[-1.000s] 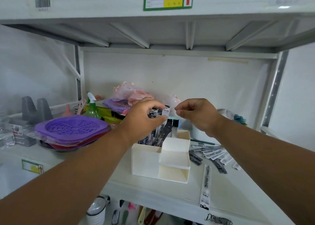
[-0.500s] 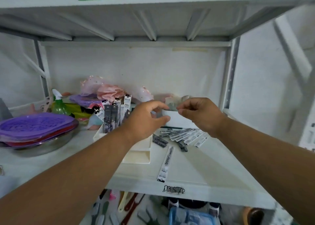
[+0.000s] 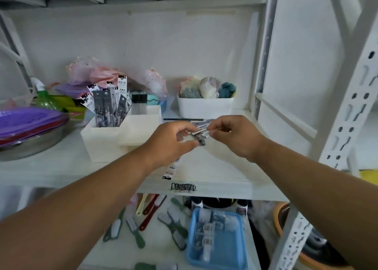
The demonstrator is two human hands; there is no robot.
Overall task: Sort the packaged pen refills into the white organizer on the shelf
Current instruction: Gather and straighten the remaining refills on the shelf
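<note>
Both hands, the left hand (image 3: 173, 140) and right hand (image 3: 231, 134), are pinching thin, light, slippery plastic-sleeved pen refill packs (image 3: 201, 125), probably best gripped by their stiffer card ends, beside the white plastic organizer (image 3: 102, 140).

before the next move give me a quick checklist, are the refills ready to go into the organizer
1. Left hand grips refill packets: ok.
2. Right hand pinches the same bunch: ok.
3. White organizer within reach, left of the hands: ok.
4. Back-left compartment already holds upright packets; room for more: cannot tell.
5. Loose packet lies on the shelf under the left wrist, not collected: not ok.
6. Number of packets held: cannot tell, blurred.
</note>
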